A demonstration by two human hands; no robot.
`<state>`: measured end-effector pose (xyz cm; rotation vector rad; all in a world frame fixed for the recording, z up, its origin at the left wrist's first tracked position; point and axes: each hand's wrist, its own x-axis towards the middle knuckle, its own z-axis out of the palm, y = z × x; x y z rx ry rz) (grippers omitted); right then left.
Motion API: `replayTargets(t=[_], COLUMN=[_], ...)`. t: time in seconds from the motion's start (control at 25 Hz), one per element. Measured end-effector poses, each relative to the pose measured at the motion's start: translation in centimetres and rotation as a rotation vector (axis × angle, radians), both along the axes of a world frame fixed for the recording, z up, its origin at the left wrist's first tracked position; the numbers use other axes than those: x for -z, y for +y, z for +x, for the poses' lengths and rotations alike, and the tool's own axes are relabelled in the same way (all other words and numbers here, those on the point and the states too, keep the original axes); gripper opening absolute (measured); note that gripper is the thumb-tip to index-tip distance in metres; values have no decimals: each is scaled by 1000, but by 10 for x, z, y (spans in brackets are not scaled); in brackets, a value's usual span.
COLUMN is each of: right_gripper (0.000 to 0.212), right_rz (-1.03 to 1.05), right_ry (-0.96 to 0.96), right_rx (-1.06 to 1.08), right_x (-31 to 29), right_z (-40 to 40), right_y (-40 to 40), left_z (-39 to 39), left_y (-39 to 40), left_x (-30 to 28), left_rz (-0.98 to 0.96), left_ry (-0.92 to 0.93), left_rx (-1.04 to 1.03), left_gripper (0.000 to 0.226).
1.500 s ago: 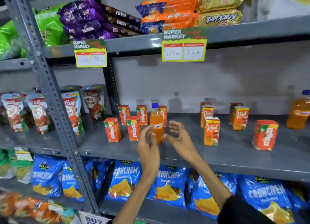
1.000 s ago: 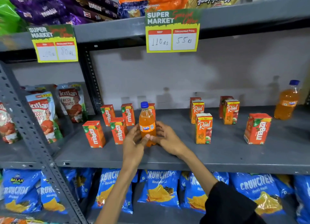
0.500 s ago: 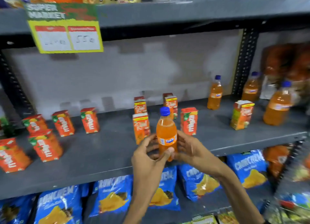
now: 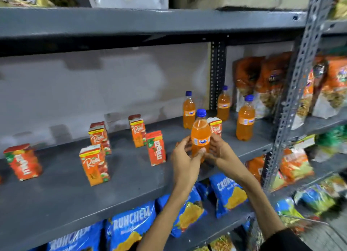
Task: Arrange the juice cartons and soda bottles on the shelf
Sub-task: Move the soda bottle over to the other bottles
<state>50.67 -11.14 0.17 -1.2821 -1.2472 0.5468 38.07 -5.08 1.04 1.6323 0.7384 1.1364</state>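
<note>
An orange Fanta bottle [image 4: 200, 136] with a blue cap is held upright over the grey middle shelf [image 4: 131, 177]. My left hand [image 4: 185, 156] grips its lower left side and my right hand [image 4: 218, 151] its right side. Three more orange soda bottles stand at the shelf's right end: one at the back [image 4: 188, 110], one beside the upright [image 4: 223, 104], one nearer the front [image 4: 245, 119]. Orange Real cartons [image 4: 94, 165] [image 4: 138, 131] [image 4: 99, 137] and red Maaza cartons [image 4: 156, 148] [image 4: 23, 161] stand scattered across the shelf. Another Real carton [image 4: 215, 125] is partly hidden behind the held bottle.
A perforated metal upright [image 4: 293, 92] bounds the bay on the right, with orange snack bags [image 4: 262, 81] beyond it. Blue Crunchem chip bags [image 4: 228, 194] fill the shelf below. The upper shelf's edge [image 4: 150, 23] runs overhead.
Both hands carried the Fanta bottle from among the Maaza cartons on the left to the shelf's right part. The view swung right, bringing the other bottles in.
</note>
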Motion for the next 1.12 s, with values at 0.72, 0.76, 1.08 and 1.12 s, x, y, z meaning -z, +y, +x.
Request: replayTargets(t=[0.72, 0.76, 1.08, 1.12], right_gripper=[38, 40, 20, 19], right_rz=[-33, -46, 61, 79], right_ry=[-220, -212, -208, -162], right_rx=[362, 378, 636, 594], right_x=[12, 13, 18, 16], right_z=[-10, -12, -26, -32], right_y=[43, 41, -2, -1], left_z=[23, 20, -25, -35], left_y=[30, 28, -21, -25], left_x=[1, 1, 13, 15], left_rz=[-124, -130, -7, 30], left_ry=[117, 122, -86, -119], left_rx=[-86, -84, -87, -136], left_gripper=[56, 59, 30, 20])
